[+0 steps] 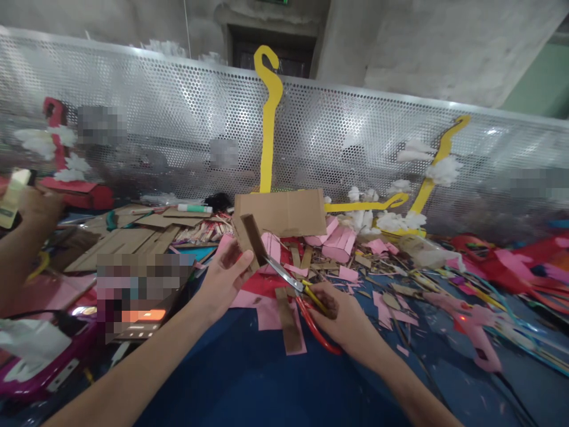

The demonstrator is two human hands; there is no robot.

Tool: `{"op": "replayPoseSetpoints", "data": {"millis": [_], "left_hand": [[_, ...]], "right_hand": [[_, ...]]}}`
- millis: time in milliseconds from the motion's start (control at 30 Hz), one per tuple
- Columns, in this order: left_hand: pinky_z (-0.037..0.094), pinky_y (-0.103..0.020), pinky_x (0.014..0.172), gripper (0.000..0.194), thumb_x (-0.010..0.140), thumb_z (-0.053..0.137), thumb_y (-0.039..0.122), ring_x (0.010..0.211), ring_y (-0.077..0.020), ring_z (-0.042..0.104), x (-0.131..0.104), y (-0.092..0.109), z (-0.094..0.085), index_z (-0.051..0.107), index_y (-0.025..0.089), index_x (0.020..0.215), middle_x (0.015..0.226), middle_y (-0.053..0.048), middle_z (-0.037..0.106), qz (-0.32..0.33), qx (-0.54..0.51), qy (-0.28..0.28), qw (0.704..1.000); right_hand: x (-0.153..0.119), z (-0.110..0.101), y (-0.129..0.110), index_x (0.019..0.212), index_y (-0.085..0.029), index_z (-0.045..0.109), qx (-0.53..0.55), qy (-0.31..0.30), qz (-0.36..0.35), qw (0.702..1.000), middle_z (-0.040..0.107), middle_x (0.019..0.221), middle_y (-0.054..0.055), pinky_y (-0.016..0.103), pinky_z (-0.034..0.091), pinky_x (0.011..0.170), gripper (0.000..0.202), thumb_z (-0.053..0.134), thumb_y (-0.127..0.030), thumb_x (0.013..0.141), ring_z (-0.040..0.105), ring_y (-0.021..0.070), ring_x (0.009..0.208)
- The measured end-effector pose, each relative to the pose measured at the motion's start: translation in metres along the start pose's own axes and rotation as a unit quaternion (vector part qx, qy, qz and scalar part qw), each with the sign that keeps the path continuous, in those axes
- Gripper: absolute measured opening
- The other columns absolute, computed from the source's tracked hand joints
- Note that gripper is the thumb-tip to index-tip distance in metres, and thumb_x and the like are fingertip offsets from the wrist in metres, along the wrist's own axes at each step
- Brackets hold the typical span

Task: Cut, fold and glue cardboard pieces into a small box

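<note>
— What's nearest?
— Smooth blue tabletop [249,385] at six, running out to the bottom edge
— The hands?
— Right hand [344,314] at five, fingers curled round the scissors [291,277]; left hand [222,281] at eight, pinching a stiff cardboard strip [252,234] near centre, where the blades meet it
— Beyond?
— Pink glue gun [478,335] at four, flat yellow hook [268,130] at twelve, perforated metal panel [338,136], green sign [279,2] too cut off to read

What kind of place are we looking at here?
Probably a craft workspace: a pink glue gun, scattered brown cardboard strips, and red-and-yellow-handled metal scissors in the right hand all suggest handmade paper work.
</note>
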State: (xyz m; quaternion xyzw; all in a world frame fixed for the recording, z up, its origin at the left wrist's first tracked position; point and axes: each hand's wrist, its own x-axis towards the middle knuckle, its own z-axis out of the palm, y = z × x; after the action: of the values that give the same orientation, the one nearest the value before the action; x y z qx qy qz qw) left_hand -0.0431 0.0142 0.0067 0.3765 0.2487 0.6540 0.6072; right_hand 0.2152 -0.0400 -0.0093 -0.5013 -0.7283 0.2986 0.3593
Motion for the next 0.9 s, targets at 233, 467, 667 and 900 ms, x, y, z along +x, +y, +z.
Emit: {"op": "replayPoseSetpoints", "data": {"millis": [233,467,667,900], "left_hand": [[0.057,-0.032,0.101,0.036,0.082,0.086,0.022,0.118,-0.0189,0.065,-0.005,-0.002,0.004,0.073,0.026,0.115,0.127,-0.001,0.071,-0.001,-0.012,-0.021,1.0],[0.059,-0.033,0.098,0.039,0.079,0.087,0.023,0.118,-0.0207,0.066,-0.004,-0.001,0.005,0.073,0.026,0.116,0.13,-0.003,0.07,0.003,-0.011,-0.019,1.0],[0.059,-0.035,0.101,0.042,0.079,0.088,0.024,0.119,-0.0221,0.066,-0.004,-0.004,0.003,0.072,0.026,0.117,0.129,-0.003,0.071,-0.003,-0.011,-0.019,1.0],[0.06,-0.034,0.099,0.043,0.079,0.088,0.026,0.118,-0.0221,0.066,-0.004,-0.003,0.003,0.072,0.026,0.12,0.132,-0.004,0.069,0.002,-0.002,-0.023,1.0]], "right_hand": [[0.001,-0.002,0.007,0.108,-0.021,0.066,-0.022,0.009,0.008,1.0,0.075,0.094,0.004,0.033,0.054,0.074,0.019,0.064,-0.028,0.09,0.071,0.022,0.086],[0.002,-0.003,0.009,0.11,-0.022,0.065,-0.019,0.008,0.011,1.0,0.075,0.1,0.004,0.034,0.054,0.079,0.02,0.063,-0.028,0.091,0.071,0.0228,0.092],[0.001,-0.002,0.007,0.105,-0.022,0.064,-0.007,0.009,0.022,1.0,0.074,0.095,0.003,0.033,0.053,0.076,0.017,0.065,-0.026,0.089,0.071,0.0218,0.088],[0.002,-0.004,0.012,0.109,-0.023,0.065,-0.017,0.028,0.012,0.999,0.076,0.1,0.003,0.034,0.054,0.079,0.019,0.064,-0.027,0.091,0.073,0.0231,0.091]]}}
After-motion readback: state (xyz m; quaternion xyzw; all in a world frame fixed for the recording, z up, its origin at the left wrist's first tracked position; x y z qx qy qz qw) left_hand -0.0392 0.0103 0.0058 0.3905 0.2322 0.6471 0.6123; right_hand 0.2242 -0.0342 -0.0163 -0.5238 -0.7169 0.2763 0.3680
